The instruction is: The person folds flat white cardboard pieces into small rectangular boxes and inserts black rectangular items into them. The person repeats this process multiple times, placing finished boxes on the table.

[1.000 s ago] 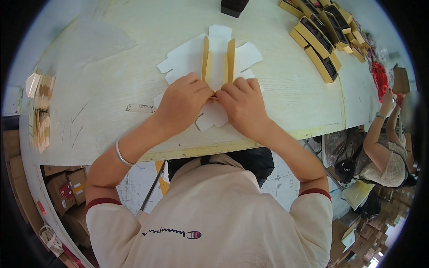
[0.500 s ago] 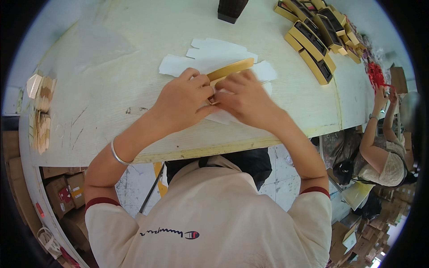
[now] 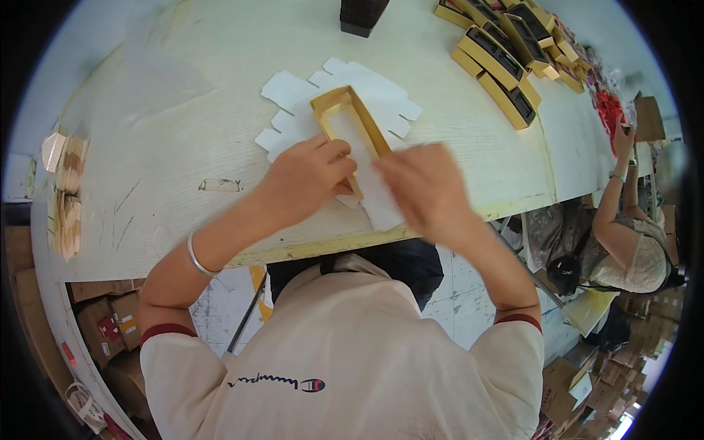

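Note:
A long gold cardboard box (image 3: pixel 372 132) lies slantwise in front of me, its walls standing up around a pale middle. My left hand (image 3: pixel 308 178) has its fingers curled around the near left side of the box. At the right wall's near end is my right hand (image 3: pixel 425 189), smeared by motion; whether it touches the box I cannot tell. Flat white card blanks (image 3: pixel 287 93) with notched edges spread out under and beyond the box. White card also shows between my hands, near the table's front edge.
Several gold boxes with dark inserts (image 3: pixel 506 66) are piled at the far right. A dark container (image 3: pixel 361 16) stands at the back, and stacked folded card pieces (image 3: pixel 70 194) sit at the left table edge. At the right, another person (image 3: pixel 623 242) handles red material (image 3: pixel 609 110).
The gold box has turned from lying crosswise to pointing away from me, and its walls now stand apart. My right hand has moved right and slightly nearer, away from my left.

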`<state>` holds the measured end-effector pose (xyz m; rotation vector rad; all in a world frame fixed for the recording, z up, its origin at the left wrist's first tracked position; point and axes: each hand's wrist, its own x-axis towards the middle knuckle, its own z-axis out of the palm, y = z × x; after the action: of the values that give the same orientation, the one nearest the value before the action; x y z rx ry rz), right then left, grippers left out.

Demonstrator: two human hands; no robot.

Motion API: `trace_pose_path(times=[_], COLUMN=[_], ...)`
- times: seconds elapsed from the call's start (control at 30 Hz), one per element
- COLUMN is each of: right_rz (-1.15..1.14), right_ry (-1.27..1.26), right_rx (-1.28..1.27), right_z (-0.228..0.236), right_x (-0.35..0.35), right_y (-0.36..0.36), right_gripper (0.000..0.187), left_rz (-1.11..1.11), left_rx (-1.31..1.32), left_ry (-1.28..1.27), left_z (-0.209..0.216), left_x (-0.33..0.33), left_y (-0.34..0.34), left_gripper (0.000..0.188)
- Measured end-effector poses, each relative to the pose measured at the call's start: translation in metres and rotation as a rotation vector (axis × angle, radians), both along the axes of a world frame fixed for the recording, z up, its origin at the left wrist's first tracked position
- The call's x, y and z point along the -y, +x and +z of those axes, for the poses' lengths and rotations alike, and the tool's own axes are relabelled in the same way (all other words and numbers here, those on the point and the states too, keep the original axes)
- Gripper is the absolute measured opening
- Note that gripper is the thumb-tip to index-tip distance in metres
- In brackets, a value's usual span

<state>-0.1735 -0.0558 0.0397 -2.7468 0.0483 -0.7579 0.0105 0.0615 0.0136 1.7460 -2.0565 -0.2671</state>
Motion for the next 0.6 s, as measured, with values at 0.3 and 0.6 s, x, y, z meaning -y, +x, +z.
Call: trace_pose_path(times=[0.3, 0.6], right_rz=[0.152, 0.105], right_ry=[0.125, 0.271], right_rx=[-0.289, -0.290], right_z=[-0.014, -0.021], right_x=[0.048, 0.031], right_y=[0.003, 0.012], right_gripper=[0.039, 0.035], left_rz=[-0.185, 0.059], left_rx=[-0.180, -0.242], left_ry=[-0.058, 0.115], left_z=[-0.005, 0.006], left_x=[0.006, 0.007], left_y=[0.030, 0.005], left_gripper=[0.023, 0.017])
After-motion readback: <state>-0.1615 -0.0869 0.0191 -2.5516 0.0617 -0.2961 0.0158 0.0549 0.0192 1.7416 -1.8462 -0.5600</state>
